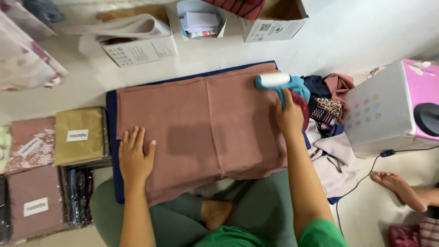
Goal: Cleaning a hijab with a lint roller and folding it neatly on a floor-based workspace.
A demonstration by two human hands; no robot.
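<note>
Item one, my landmark: a dusty-pink folded cloth, spread flat over a navy underlay on the floor, directly before my crossed legs. My left hand lies palm-down on the cloth's near left corner, grip released, fingers spread and pressing the fabric. My right hand, at the cloth's far right edge, has its grip clenched around the blue handle of a lint roller; the white roller head rests on the cloth's far right corner. Just right of the cloth: a heap of mixed garments, blue, maroon, patterned and beige. Further right of the cloth: a white and pink box with a black cable running from it. Left of the cloth: flat packaged cloths in pink, mustard and dark wrap, each labelled. Beyond the cloth's far edge: open cardboard boxes. Near right of the cloth: another person's bare foot.
</note>
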